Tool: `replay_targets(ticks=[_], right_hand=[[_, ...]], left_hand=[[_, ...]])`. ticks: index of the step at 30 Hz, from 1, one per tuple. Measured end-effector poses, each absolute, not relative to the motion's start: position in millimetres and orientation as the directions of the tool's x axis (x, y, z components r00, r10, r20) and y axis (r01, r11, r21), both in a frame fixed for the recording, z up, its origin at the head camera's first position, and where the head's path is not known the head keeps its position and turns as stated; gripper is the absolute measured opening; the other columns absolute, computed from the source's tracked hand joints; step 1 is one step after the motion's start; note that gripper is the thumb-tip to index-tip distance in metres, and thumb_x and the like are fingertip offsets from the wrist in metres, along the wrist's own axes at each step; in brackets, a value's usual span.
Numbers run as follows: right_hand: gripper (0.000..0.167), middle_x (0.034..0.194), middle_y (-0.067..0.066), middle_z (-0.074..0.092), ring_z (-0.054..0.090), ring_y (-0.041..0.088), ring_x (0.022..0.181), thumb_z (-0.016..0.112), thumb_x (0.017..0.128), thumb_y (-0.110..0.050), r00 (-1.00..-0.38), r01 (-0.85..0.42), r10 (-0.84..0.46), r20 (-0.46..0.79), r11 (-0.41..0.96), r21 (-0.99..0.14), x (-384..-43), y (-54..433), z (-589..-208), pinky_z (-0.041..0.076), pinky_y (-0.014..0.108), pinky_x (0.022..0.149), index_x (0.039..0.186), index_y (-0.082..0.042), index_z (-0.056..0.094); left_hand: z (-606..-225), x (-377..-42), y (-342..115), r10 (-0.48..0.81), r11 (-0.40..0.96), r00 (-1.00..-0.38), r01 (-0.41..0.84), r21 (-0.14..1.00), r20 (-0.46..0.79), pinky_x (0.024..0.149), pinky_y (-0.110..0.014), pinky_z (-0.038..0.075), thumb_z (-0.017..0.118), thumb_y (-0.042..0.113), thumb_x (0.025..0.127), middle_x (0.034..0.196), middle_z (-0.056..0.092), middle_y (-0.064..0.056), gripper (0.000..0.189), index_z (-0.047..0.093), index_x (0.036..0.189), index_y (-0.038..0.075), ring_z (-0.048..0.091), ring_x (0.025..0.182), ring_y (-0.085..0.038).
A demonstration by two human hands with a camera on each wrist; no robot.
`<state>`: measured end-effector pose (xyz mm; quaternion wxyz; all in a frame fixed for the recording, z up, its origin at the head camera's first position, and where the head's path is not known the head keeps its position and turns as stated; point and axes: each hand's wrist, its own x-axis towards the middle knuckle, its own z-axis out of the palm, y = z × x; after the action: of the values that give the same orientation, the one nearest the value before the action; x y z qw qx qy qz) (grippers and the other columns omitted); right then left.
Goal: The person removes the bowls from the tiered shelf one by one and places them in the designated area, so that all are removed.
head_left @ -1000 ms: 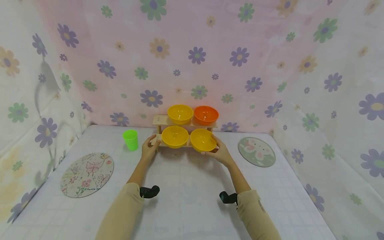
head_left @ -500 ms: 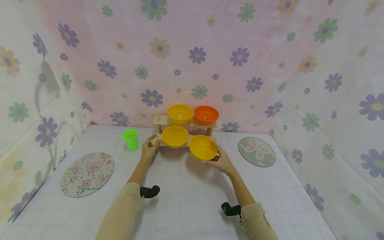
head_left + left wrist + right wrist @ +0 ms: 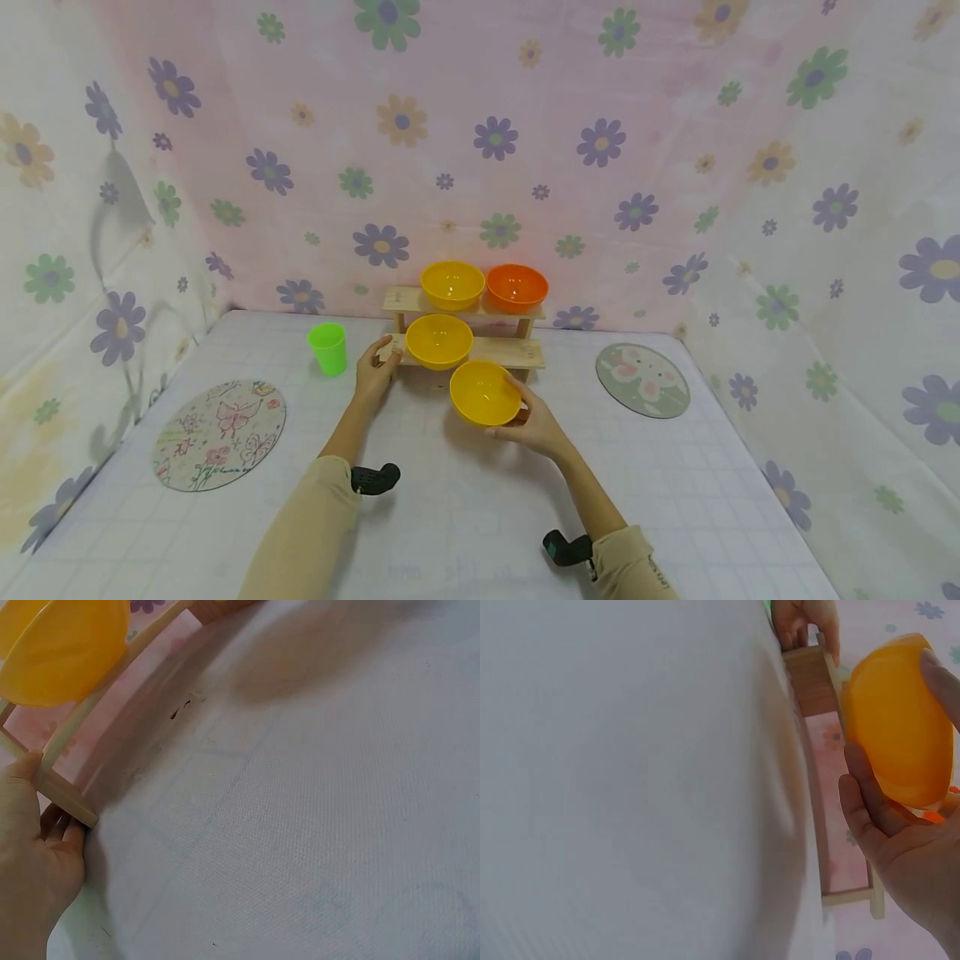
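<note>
My right hand (image 3: 534,422) grips a yellow bowl (image 3: 486,394) by its right side, in front of a two-tier wooden rack (image 3: 510,353). In the right wrist view, the thumb and fingers hold that bowl (image 3: 900,720) clear of the table. My left hand (image 3: 375,372) grips the left end of the rack's lower shelf; in the left wrist view the thumb lies over the wood (image 3: 66,796) and the fingers curl behind it. A second yellow bowl (image 3: 439,342) stands on the lower shelf. On the upper shelf are another yellow bowl (image 3: 452,286) and an orange bowl (image 3: 517,288).
A green cup (image 3: 327,349) stands left of the rack. Farther left lies a round mat with butterflies (image 3: 221,435); a round rabbit mat (image 3: 642,381) lies at the right. Flowered cloth (image 3: 480,183) hangs behind and on both sides of the white table (image 3: 450,517).
My right hand has taken the yellow bowl off the right of the lower shelf and carried it forward and a little left. The left hand has kept its place on the rack.
</note>
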<state>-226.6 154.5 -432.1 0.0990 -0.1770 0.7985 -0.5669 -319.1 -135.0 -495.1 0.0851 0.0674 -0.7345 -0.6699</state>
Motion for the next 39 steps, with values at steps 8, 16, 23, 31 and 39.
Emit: replay_targets(ticks=[8, 16, 23, 31, 39], right_hand=[[0.091, 0.147, 0.029, 0.025, 0.054, 0.040, 0.112, 0.078, 0.075, -0.007, -0.874, -0.222, -0.480, 0.078, 0.250, -0.942, -229.7, 136.3, -448.2, 0.048, 0.040, 0.091, 0.145, 0.008, 0.022], [0.092, 0.146, 0.031, 0.026, 0.056, 0.040, 0.108, 0.079, 0.074, -0.008, -0.836, -0.254, -0.541, 0.090, 0.236, -0.938, -236.8, 119.9, -462.8, 0.050, 0.040, 0.087, 0.145, 0.008, 0.022], [0.095, 0.148, 0.024, 0.030, 0.060, 0.029, 0.102, 0.082, 0.074, -0.022, -0.826, -0.275, -0.556, 0.086, 0.266, -0.924, -247.9, 111.9, -482.1, 0.052, 0.030, 0.083, 0.147, 0.000, 0.025], [0.098, 0.147, 0.020, 0.032, 0.059, 0.020, 0.086, 0.082, 0.072, -0.032, -0.824, -0.254, -0.565, 0.039, 0.307, -0.917, -248.2, 105.1, -484.1, 0.052, 0.026, 0.078, 0.148, -0.006, 0.026], [0.097, 0.144, 0.022, 0.036, 0.056, 0.014, 0.078, 0.082, 0.072, -0.033, -0.810, -0.276, -0.585, 0.038, 0.323, -0.905, -248.1, 102.3, -486.4, 0.051, 0.024, 0.073, 0.147, -0.004, 0.026]], left_hand=[[-494.4, -318.4, -134.5, -0.217, 0.079, -0.975, 0.040, 0.996, 0.056, 0.058, -0.012, 0.039, 0.061, 0.021, 0.092, 0.135, 0.048, -0.018, 0.049, 0.047, 0.137, 0.006, 0.046, 0.066, -0.002], [-494.4, -317.1, -133.9, -0.227, 0.111, -0.972, 0.036, 0.993, 0.060, 0.061, -0.012, 0.039, 0.060, 0.022, 0.093, 0.141, 0.044, -0.015, 0.048, 0.048, 0.136, 0.007, 0.044, 0.075, -0.007], [-495.5, -318.1, -134.5, -0.215, 0.106, -0.974, 0.048, 0.993, 0.070, 0.060, -0.013, 0.041, 0.060, 0.022, 0.093, 0.140, 0.044, -0.015, 0.048, 0.048, 0.136, 0.007, 0.046, 0.075, -0.009], [-494.9, -318.1, -134.1, -0.209, 0.088, -0.975, 0.056, 0.995, 0.073, 0.060, -0.012, 0.041, 0.060, 0.021, 0.093, 0.139, 0.045, -0.016, 0.048, 0.047, 0.137, 0.006, 0.044, 0.071, -0.006], [-495.6, -317.6, -133.7, -0.223, 0.074, -0.971, 0.069, 0.995, 0.084, 0.059, -0.012, 0.040, 0.060, 0.017, 0.092, 0.135, 0.048, -0.018, 0.046, 0.048, 0.135, 0.004, 0.044, 0.069, -0.004]])
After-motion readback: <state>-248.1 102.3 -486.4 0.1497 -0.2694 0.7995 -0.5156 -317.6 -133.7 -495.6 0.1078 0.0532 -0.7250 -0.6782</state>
